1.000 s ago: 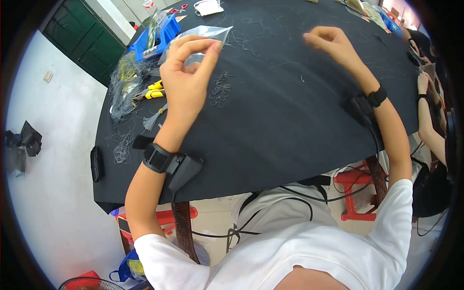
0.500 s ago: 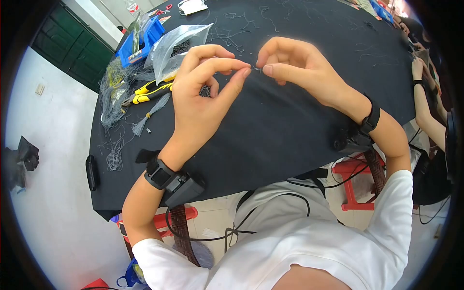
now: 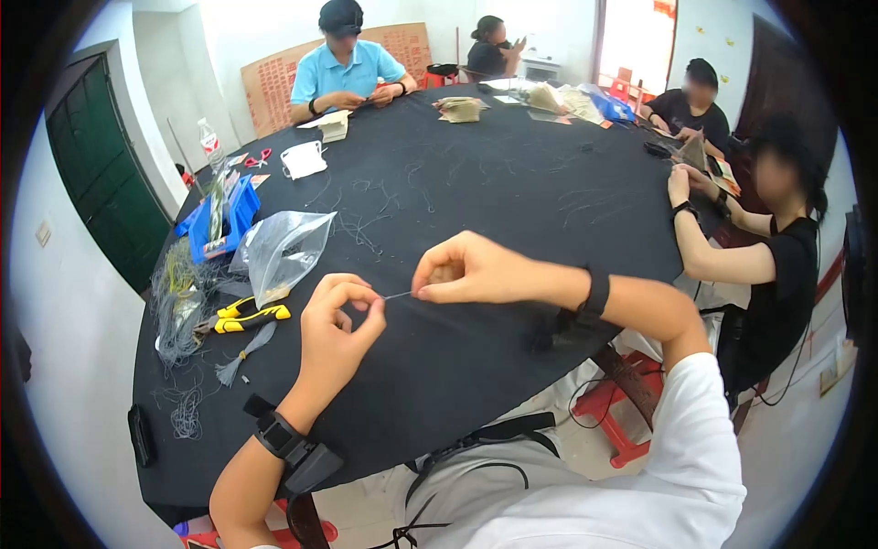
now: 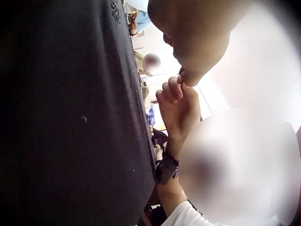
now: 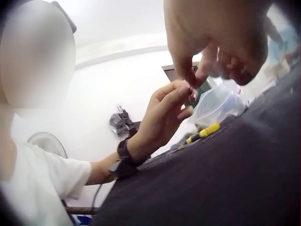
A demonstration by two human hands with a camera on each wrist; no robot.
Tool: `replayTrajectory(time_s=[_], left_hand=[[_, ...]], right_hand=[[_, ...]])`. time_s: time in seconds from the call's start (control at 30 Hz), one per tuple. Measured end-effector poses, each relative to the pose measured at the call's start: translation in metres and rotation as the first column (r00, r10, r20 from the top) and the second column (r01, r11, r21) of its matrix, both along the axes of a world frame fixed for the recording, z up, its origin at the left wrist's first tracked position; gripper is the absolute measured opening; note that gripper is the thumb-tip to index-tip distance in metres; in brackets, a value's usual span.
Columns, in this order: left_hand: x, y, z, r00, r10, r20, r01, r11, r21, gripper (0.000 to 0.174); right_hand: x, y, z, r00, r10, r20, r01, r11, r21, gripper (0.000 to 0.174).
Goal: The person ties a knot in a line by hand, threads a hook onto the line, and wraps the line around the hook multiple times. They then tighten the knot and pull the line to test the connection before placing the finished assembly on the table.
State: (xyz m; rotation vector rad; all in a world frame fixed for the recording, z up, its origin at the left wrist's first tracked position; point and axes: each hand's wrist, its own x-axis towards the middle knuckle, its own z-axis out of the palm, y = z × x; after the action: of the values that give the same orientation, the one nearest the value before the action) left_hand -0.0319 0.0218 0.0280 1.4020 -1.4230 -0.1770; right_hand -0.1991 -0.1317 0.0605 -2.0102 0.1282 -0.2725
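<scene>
From here I see left hand (image 3: pixel 333 331) and right hand (image 3: pixel 483 272) pinching a thin strand (image 3: pixel 399 296), presumably keeping it taut; it spans between them above black cloth (image 3: pixel 457 371); pliers (image 3: pixel 265 316) lie nearby, seemingly for reach.

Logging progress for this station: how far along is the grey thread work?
Looks done: one grey bundle, gathered with a yellow tie. In hand: a thin strand between the left hand and right hand. Probably still to do: the loose tangle near the bundle and the big heap by the pliers. Finished count: can't tell.
</scene>
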Motion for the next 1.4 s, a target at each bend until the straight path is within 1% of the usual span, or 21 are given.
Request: replayTrajectory(time_s=[0.07, 0.13, 0.17, 0.2, 0.27, 0.33, 0.43, 0.63, 0.73, 0.77, 0.87, 0.9, 1.0, 1.03, 1.1, 1.13, 1.2, 1.23, 1.33, 1.37, 1.4], left_hand=[[0.006, -0.002, -0.011, 0.987, -0.033, -0.157, 0.039, 0.999, 0.037, 0.004], [0.012, -0.004, -0.017, 0.946, -0.063, -0.318, 0.095, 0.992, 0.087, 0.002], [0.01, -0.006, -0.02, 0.943, -0.109, -0.315, 0.121, 0.992, 0.019, 0.007], [0.013, -0.004, -0.02, 0.921, -0.155, -0.357, 0.204, 0.973, 0.105, 0.006], [0.005, -0.003, -0.017, 0.872, -0.246, -0.423, 0.322, 0.939, 0.119, 0.006], [-0.001, 0.001, -0.012, 0.808, -0.225, -0.544, 0.387, 0.899, 0.204, 0.005], [-0.001, 0.002, -0.012, 0.865, -0.169, -0.473, 0.328, 0.904, 0.275, 0.006], [-0.003, -0.001, -0.01, 0.848, -0.059, -0.526, 0.268, 0.905, 0.331, 0.002], [-0.003, -0.002, -0.008, 0.834, -0.07, -0.547, 0.3, 0.89, 0.343, 0.002], [-0.002, -0.002, -0.007, 0.834, -0.06, -0.548, 0.302, 0.882, 0.362, 0.002], [-0.001, -0.004, -0.003, 0.82, -0.03, -0.572, 0.318, 0.855, 0.411, 0.004], [0.002, -0.004, -0.003, 0.812, -0.037, -0.582, 0.338, 0.844, 0.417, 0.004], [0.011, -0.008, -0.007, 0.825, -0.055, -0.562, 0.358, 0.821, 0.445, 0.007], [0.013, -0.009, 0.009, 0.843, -0.081, -0.532, 0.407, 0.743, 0.532, 0.007], [0.018, -0.012, 0.013, 0.794, -0.125, -0.594, 0.488, 0.714, 0.502, 0.009], [0.023, -0.013, 0.013, 0.772, -0.14, -0.62, 0.528, 0.685, 0.503, 0.01], [0.028, -0.014, 0.01, 0.739, -0.149, -0.656, 0.567, 0.664, 0.488, 0.012], [0.03, -0.014, 0.009, 0.729, -0.118, -0.675, 0.571, 0.648, 0.504, 0.014], [0.03, -0.013, 0.012, 0.738, -0.052, -0.673, 0.535, 0.654, 0.535, 0.014], [0.029, -0.013, 0.012, 0.734, -0.036, -0.678, 0.527, 0.661, 0.535, 0.014], [0.027, -0.012, 0.013, 0.73, -0.02, -0.683, 0.518, 0.67, 0.533, 0.014]], right_hand=[[-0.012, -0.014, 0.016, 0.997, 0.018, -0.07, -0.03, 0.982, -0.184, 0.014], [-0.028, -0.016, 0.04, 0.991, -0.019, -0.129, -0.005, 0.983, -0.184, 0.014], [-0.036, -0.014, 0.053, 0.989, -0.021, -0.144, -0.005, 0.985, -0.172, 0.014], [-0.045, -0.011, 0.063, 0.987, -0.024, -0.162, -0.001, 0.989, -0.151, 0.014], [-0.064, -0.009, 0.08, 0.979, -0.015, -0.204, -0.033, 0.973, -0.228, 0.013], [-0.088, -0.005, 0.106, 0.958, -0.101, -0.269, -0.001, 0.935, -0.355, 0.014], [-0.13, -0.023, 0.129, 0.906, -0.251, -0.341, 0.062, 0.876, -0.478, 0.014], [-0.2, -0.1, 0.157, 0.772, -0.583, -0.253, 0.226, 0.624, -0.748, 0.015], [-0.219, -0.163, 0.163, 0.747, -0.652, -0.131, 0.332, 0.536, -0.776, 0.02], [-0.232, -0.197, 0.162, 0.743, -0.669, -0.033, 0.349, 0.428, -0.834, 0.025], [-0.222, -0.238, 0.164, 0.505, -0.863, -0.017, 0.634, 0.384, -0.671, 0.026], [-0.239, -0.281, 0.149, 0.625, -0.761, 0.173, 0.575, 0.298, -0.762, 0.027], [-0.231, -0.342, 0.139, 0.596, -0.78, 0.193, 0.582, 0.253, -0.773, 0.027], [-0.227, -0.359, 0.135, 0.589, -0.788, 0.18, 0.576, 0.254, -0.777, 0.027], [-0.216, -0.381, 0.137, 0.5, -0.863, 0.078, 0.564, 0.255, -0.785, 0.028], [-0.201, -0.386, 0.148, 0.238, -0.96, -0.15, 0.566, 0.263, -0.782, 0.038], [-0.221, -0.441, 0.123, 0.33, -0.922, 0.204, 0.729, 0.112, -0.675, 0.024], [-0.235, -0.468, 0.113, 0.341, -0.864, 0.371, 0.804, 0.063, -0.591, 0.027], [-0.267, -0.531, 0.125, 0.134, -0.957, 0.258, 0.221, -0.225, -0.949, 0.029], [-0.264, -0.517, 0.122, 0.235, -0.846, 0.479, 0.174, -0.448, -0.877, 0.028], [-0.257, -0.493, 0.123, 0.261, -0.772, 0.58, 0.216, -0.539, -0.814, 0.027]])
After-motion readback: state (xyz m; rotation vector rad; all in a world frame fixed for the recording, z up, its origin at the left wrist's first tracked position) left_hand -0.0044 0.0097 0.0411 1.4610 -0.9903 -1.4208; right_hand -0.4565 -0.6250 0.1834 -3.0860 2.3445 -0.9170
